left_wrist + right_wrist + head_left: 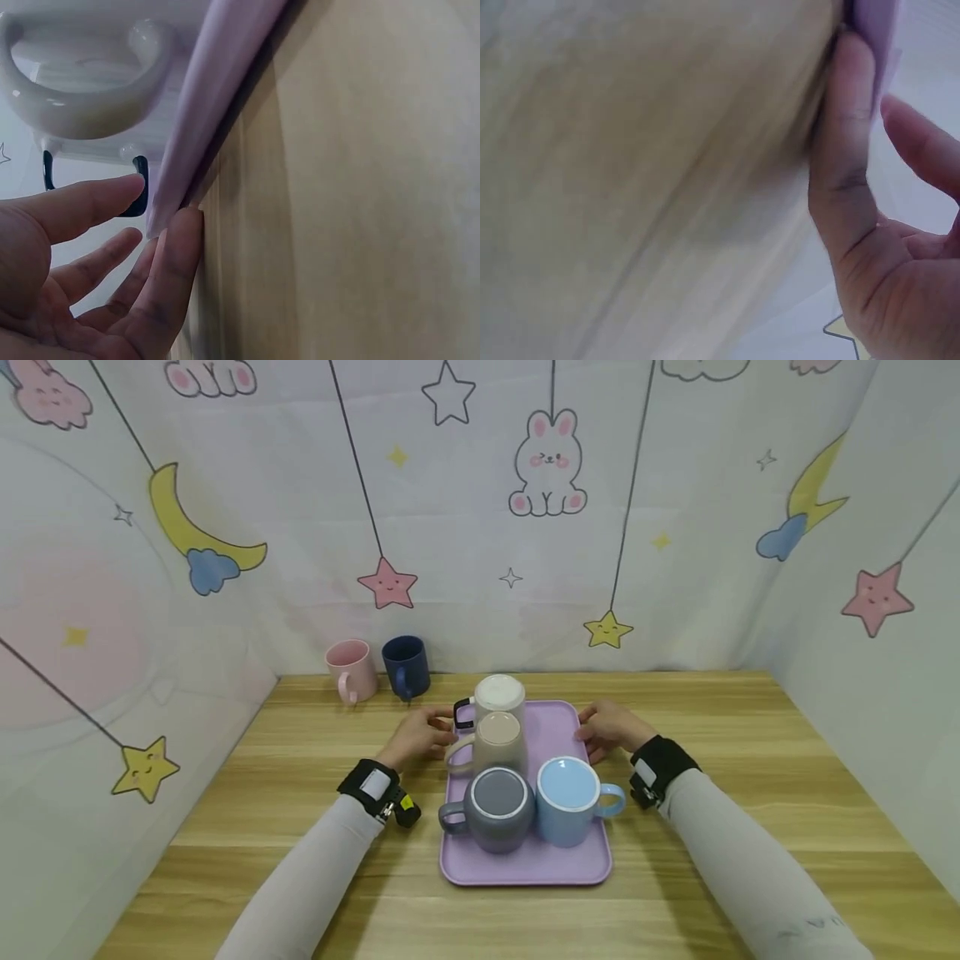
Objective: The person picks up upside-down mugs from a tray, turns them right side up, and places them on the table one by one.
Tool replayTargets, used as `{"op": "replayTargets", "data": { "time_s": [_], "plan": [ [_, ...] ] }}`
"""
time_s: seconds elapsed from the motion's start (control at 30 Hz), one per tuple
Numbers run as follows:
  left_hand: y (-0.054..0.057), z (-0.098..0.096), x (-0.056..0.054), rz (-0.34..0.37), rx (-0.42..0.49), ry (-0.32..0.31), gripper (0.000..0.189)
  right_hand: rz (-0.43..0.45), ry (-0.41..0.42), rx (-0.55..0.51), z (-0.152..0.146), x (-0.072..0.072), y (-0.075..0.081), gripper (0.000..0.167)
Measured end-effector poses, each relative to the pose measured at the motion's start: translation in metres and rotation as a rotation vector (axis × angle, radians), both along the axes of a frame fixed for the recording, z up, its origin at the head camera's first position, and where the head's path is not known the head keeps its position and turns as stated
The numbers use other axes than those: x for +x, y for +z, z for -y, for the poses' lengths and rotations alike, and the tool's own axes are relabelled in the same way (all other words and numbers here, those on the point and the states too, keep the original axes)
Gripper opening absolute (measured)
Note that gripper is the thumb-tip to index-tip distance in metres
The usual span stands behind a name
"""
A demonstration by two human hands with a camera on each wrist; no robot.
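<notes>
A lilac tray (pixel 525 870) lies on the wooden table, carrying upside-down mugs. At the back is a white mug (pixel 501 692) with a black-tipped handle, then a beige mug (pixel 498 745). In front, a dark grey mug (pixel 498 810) stands beside a light blue mug (pixel 567 802), whose handle points right. My left hand (pixel 422 732) is at the tray's left edge; in the left wrist view its fingers (pixel 180 240) reach the rim, thumb raised apart near the black handle. My right hand (pixel 613 727) is at the right edge, a fingertip (pixel 853 67) against the rim's side.
At the back left of the wooden table (pixel 720 760), a pink mug (pixel 352 670) and a navy mug (pixel 406 667) stand upright, handles toward me. A white curtain (pixel 480 518) printed with stars, moons and a rabbit hangs behind the table and along its sides.
</notes>
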State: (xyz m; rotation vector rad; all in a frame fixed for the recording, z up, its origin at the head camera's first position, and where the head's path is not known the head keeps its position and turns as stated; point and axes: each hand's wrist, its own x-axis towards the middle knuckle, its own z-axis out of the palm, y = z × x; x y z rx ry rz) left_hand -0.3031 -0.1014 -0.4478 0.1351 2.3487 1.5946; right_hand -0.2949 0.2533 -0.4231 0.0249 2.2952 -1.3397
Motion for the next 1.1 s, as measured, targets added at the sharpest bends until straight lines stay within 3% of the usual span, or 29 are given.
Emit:
{"op": "replayTargets", "data": {
  "time_s": [0.3, 0.43, 0.77, 1.1],
  "plan": [
    [-0.001, -0.003, 0.002, -0.014, 0.002, -0.008, 0.051, -0.122, 0.016, 0.032, -0.012, 0.008, 0.025, 0.049],
    [-0.001, -0.004, 0.004, -0.032, -0.008, -0.018, 0.052, -0.165, 0.05, -0.006, -0.018, 0.016, 0.042, 0.049],
    [-0.006, -0.004, 0.003, -0.066, -0.021, -0.023, 0.052, -0.229, 0.215, -0.07, -0.03, 0.038, 0.076, 0.047],
    [-0.01, -0.004, 0.002, -0.082, -0.029, -0.016, 0.053, -0.218, 0.369, 0.031, -0.034, 0.068, 0.092, 0.047]
  ]
}}
